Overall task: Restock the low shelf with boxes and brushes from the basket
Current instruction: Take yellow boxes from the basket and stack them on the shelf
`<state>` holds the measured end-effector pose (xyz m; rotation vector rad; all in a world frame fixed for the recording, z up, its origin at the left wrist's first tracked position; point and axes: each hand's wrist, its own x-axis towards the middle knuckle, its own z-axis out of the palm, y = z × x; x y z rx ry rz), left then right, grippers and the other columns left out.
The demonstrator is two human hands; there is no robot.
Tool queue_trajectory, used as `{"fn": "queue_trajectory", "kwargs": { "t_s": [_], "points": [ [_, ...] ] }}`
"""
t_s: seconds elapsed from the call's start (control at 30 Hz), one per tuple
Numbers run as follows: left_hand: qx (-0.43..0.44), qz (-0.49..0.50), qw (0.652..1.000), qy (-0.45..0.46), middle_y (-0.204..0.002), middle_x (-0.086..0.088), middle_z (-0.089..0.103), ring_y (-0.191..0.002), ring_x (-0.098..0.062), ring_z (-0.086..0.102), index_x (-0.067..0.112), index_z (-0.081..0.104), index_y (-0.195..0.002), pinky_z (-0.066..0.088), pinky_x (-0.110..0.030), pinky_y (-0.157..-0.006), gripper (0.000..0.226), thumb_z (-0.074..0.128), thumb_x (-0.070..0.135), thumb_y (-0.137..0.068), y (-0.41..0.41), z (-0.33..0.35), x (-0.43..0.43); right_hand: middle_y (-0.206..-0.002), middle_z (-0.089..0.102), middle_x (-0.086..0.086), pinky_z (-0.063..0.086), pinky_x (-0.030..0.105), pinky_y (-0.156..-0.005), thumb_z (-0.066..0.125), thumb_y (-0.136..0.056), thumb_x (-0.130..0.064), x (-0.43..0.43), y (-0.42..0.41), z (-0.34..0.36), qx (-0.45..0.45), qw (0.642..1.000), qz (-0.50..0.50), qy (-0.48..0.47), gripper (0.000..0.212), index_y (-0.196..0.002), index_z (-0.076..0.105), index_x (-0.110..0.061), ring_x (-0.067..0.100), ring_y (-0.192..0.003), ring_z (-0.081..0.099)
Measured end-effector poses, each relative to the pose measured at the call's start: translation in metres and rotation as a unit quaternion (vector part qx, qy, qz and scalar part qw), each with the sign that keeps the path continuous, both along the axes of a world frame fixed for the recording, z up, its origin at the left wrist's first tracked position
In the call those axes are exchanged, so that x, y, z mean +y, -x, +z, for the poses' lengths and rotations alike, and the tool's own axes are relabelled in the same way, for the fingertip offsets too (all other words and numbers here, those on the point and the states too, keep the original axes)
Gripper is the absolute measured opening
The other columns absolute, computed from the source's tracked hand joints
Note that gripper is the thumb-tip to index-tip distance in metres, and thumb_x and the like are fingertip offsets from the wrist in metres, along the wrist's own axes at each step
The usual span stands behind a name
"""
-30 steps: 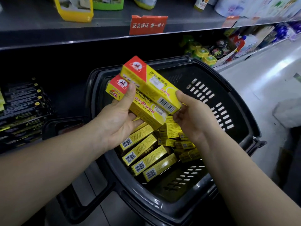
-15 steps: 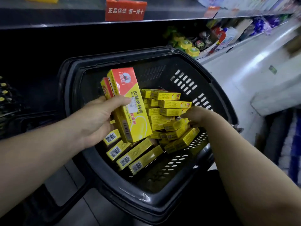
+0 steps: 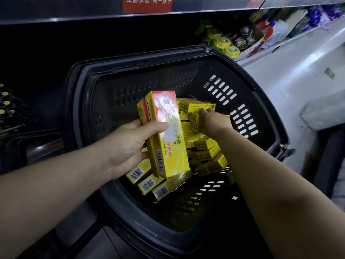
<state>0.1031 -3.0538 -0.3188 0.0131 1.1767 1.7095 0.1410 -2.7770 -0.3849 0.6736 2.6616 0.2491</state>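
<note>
A black plastic basket [image 3: 248,101] stands in front of the dark low shelf [image 3: 43,58] and holds several yellow boxes [image 3: 207,144] with barcodes. My left hand [image 3: 128,144] grips two yellow-and-red boxes [image 3: 166,135] upright over the basket, thumb across the front one. My right hand [image 3: 212,120] reaches down into the pile at the far side, its fingers curled over a yellow box [image 3: 194,106] at the top; whether it grips that box is unclear. No brushes show.
Dark packets [image 3: 7,109] lie on the low shelf at far left. Yellow-green tins and bottles [image 3: 227,45] sit on the shelf to the right. A red label [image 3: 147,4] hangs on the upper shelf edge. Pale floor [image 3: 291,68] runs along the right.
My right hand let go of the held boxes and went down into the basket, then further to the top of the pile. My left hand turned the two boxes upright.
</note>
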Motion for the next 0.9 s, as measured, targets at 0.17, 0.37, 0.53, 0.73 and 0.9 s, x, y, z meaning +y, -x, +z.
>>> {"fn": "queue_trajectory", "kwargs": {
  "t_s": [0.17, 0.37, 0.53, 0.73, 0.9],
  "points": [
    [-0.009, -0.028, 1.000, -0.002, -0.102, -0.006, 0.073, -0.091, -0.018, 0.070, 0.013, 0.060, -0.118, 0.054, -0.032, -0.077, 0.042, 0.064, 0.024, -0.077, -0.005, -0.002, 0.014, -0.116, 0.055, 0.004, 0.041, 0.033, -0.072, 0.062, -0.086, -0.033, 0.004, -0.018, 0.013, 0.013, 0.993, 0.102, -0.064, 0.052, -0.133, 0.043, -0.022, 0.028, -0.095, 0.061],
    [-0.041, -0.021, 0.999, 0.012, -0.106, -0.010, 0.071, -0.091, -0.020, 0.066, 0.011, 0.060, -0.116, 0.053, -0.034, -0.077, 0.032, 0.060, 0.024, -0.087, -0.013, 0.002, 0.036, -0.112, 0.062, -0.007, 0.046, 0.023, -0.057, 0.066, -0.080, -0.021, -0.018, -0.030, 0.060, 0.306, 0.938, -0.020, 0.160, 0.051, -0.127, 0.054, -0.035, 0.008, -0.075, 0.065],
    [-0.060, 0.016, 0.998, 0.010, -0.085, -0.003, 0.071, -0.082, -0.019, 0.061, 0.018, 0.065, -0.096, 0.049, -0.039, -0.086, 0.022, 0.056, 0.036, -0.088, -0.006, 0.014, 0.039, -0.126, 0.053, -0.019, 0.052, 0.022, -0.075, 0.060, -0.078, -0.002, -0.059, -0.054, 0.113, 0.442, 0.818, 0.081, 0.359, 0.058, -0.122, 0.056, -0.039, 0.001, -0.088, 0.065],
    [0.001, 0.051, 0.999, 0.012, -0.103, -0.005, 0.073, -0.099, -0.023, 0.067, 0.019, 0.064, -0.113, 0.051, -0.042, -0.087, 0.046, 0.054, 0.053, -0.084, 0.011, 0.032, 0.010, -0.146, 0.035, -0.001, 0.044, 0.032, -0.103, 0.051, -0.080, 0.019, -0.106, -0.061, 0.130, 0.395, 0.786, 0.198, 0.432, 0.065, -0.124, 0.054, -0.029, 0.013, -0.139, 0.033],
    [0.044, 0.034, 0.998, -0.028, -0.103, -0.005, 0.073, -0.092, -0.023, 0.071, 0.023, 0.067, -0.110, 0.058, -0.041, -0.072, 0.069, 0.057, 0.067, -0.058, 0.020, 0.048, -0.026, -0.153, 0.027, 0.008, 0.033, 0.035, -0.112, 0.030, -0.068, 0.026, -0.139, -0.050, 0.137, 0.350, 0.776, 0.225, 0.474, 0.074, -0.124, 0.053, -0.018, 0.013, -0.144, 0.022]
  ]
}}
